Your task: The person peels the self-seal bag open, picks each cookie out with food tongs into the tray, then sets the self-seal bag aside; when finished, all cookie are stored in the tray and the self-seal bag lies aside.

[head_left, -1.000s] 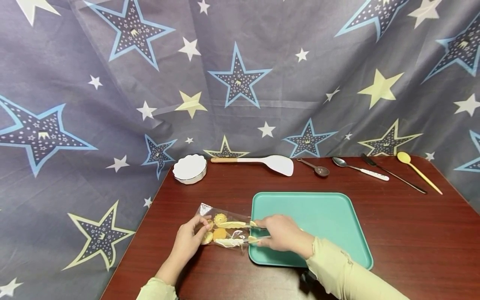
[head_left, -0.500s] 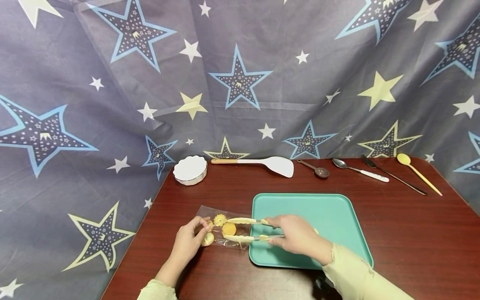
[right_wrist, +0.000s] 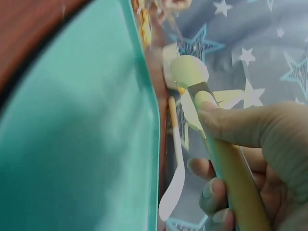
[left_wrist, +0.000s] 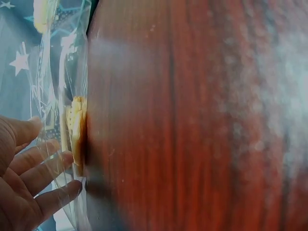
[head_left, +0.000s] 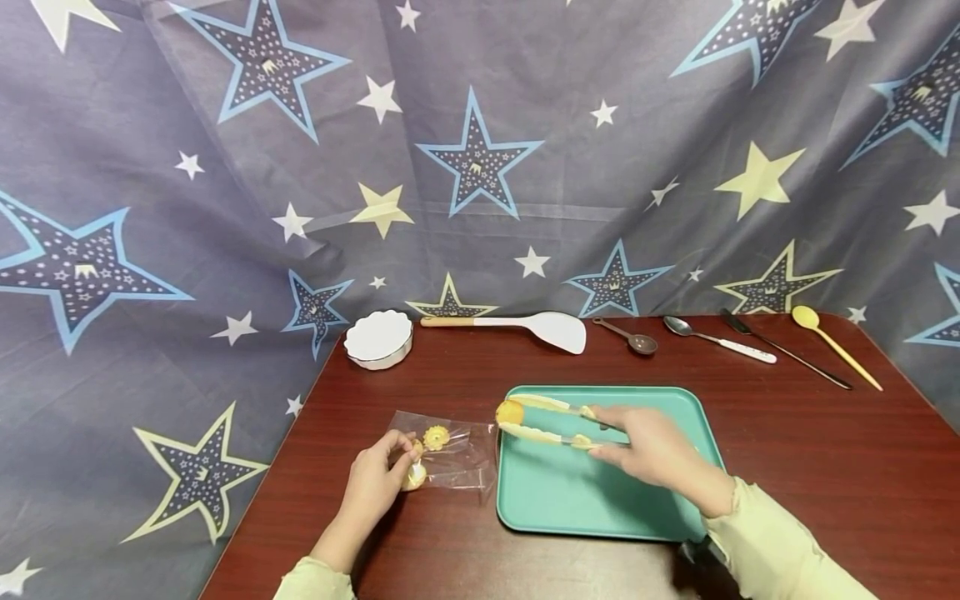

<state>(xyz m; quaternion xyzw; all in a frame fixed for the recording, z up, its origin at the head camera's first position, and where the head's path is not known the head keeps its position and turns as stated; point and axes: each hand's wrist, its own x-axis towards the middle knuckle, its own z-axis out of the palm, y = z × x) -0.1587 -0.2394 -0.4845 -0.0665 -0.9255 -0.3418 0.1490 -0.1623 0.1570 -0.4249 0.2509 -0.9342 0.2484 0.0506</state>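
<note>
Head view: 2 pale yellow sleeves point(head_left: 780, 542) come in at the near edge, with 2 bare hands past them. The left hand point(head_left: 375, 479) has its thumb and fingertips close together, and its grip is on the left end of a clear bag point(head_left: 465, 467). In the left wrist view, some of the fingers show through the shiny plastic. In the bag is 1 flower-shaped cookie point(head_left: 436, 437). More food sits by the fingertips, partly hidden, so I can't count it. The bag lies on the dark red desk point(head_left: 420, 558), just left of a green tray point(head_left: 555, 500).

The right hand point(head_left: 656, 446) is above the tray. Its grip is curled around the tongs point(head_left: 542, 403). Their 2 tips stand a little apart, with a round orange cookie point(head_left: 510, 413) held between them. This cookie is at the tray's left rim, near the back corner. I can't tell how high up it is.

At the back of the desk are a wavy white dish point(head_left: 378, 337), a white spatula point(head_left: 558, 331), a brown spoon point(head_left: 642, 344), a white-handled spoon point(head_left: 742, 348), a thin dark tool point(head_left: 737, 322) and a yellow spoon point(head_left: 806, 317). Behind them hangs a gray cloth point(head_left: 570, 75) with stars.
</note>
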